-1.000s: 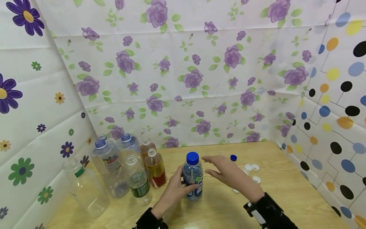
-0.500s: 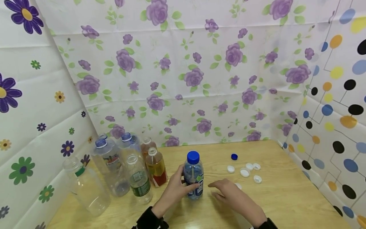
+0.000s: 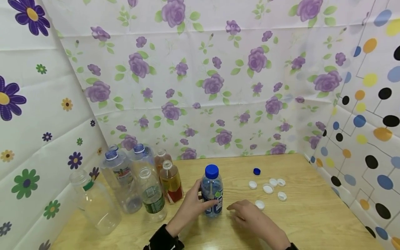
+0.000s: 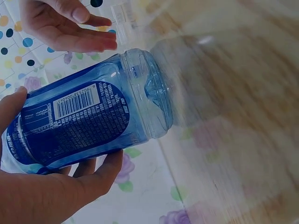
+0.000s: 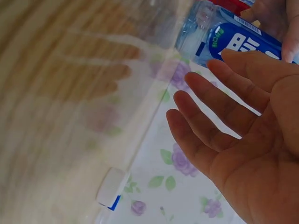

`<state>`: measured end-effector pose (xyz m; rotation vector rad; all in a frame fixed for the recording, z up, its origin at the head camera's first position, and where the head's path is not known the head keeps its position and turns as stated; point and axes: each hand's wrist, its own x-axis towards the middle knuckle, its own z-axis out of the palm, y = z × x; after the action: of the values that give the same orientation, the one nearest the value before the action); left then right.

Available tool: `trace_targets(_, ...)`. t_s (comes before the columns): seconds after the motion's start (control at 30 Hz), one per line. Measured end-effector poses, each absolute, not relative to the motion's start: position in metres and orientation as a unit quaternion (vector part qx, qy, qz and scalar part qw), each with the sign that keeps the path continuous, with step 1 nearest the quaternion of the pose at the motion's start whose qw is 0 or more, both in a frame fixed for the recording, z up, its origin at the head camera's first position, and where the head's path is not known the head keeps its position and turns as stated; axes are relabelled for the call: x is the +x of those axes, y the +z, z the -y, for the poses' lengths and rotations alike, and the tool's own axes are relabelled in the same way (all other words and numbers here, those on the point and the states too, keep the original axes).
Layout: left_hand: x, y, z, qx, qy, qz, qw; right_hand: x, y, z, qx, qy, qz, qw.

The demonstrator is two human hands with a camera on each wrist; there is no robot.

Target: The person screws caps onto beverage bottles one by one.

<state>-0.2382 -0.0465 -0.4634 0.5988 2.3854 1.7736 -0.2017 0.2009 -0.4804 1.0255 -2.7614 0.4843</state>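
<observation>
A clear plastic bottle (image 3: 215, 189) with a blue printed label and a blue cap (image 3: 211, 171) stands upright on the wooden table. My left hand (image 3: 189, 208) grips its body from the left; in the left wrist view the thumb and fingers wrap the bottle (image 4: 88, 112) on opposite sides. To the right of the bottle, and apart from it, my right hand (image 3: 254, 218) hovers low or rests near the table. Its fingers look relaxed and slightly spread in the right wrist view, and the hand (image 5: 238, 121) holds nothing. A white cap (image 3: 259, 205) lies just beyond it.
On the left stand several uncapped bottles, including a large clear bottle (image 3: 97, 205), a green-labelled bottle (image 3: 153, 198) and a yellow-and-red-labelled bottle (image 3: 171, 182). Several white caps (image 3: 267, 189) and one blue cap (image 3: 257, 171) lie on the right. Patterned sheets surround the table.
My right hand has come down from beside the bottle's cap to near the tabletop, uncovering the white caps. My left hand keeps its grip on the bottle, which stays in place.
</observation>
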Motion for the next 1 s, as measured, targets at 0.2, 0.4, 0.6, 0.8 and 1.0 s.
trace_targets(0.2, -0.244, -0.461, 0.047, 0.192, 0.576, -0.794, 0.036, -0.201, -0.476, -0.201, 0.337, 0.171, 0.923, 0.074)
trace_targets(0.4, -0.254, -0.453, 0.045, 0.198, 0.575, -0.794, 0.003, -0.2, -0.475, -0.2, 0.336, 0.179, 0.923, 0.058)
trace_targets(0.6, -0.276, -0.448, 0.036, 0.17, 0.592, -0.788, -0.005, -0.201, -0.479, -0.201, 0.333, 0.19, 0.923, 0.027)
trace_targets(0.8, -0.307, -0.448, 0.024, 0.147, 0.589, -0.794, -0.027, -0.199, -0.479, -0.202, 0.34, 0.196, 0.92, 0.021)
trace_targets(1.0, -0.336, -0.455, 0.019, 0.115, 0.572, -0.811, -0.05, -0.2, -0.478, -0.202, 0.358, 0.185, 0.914, 0.046)
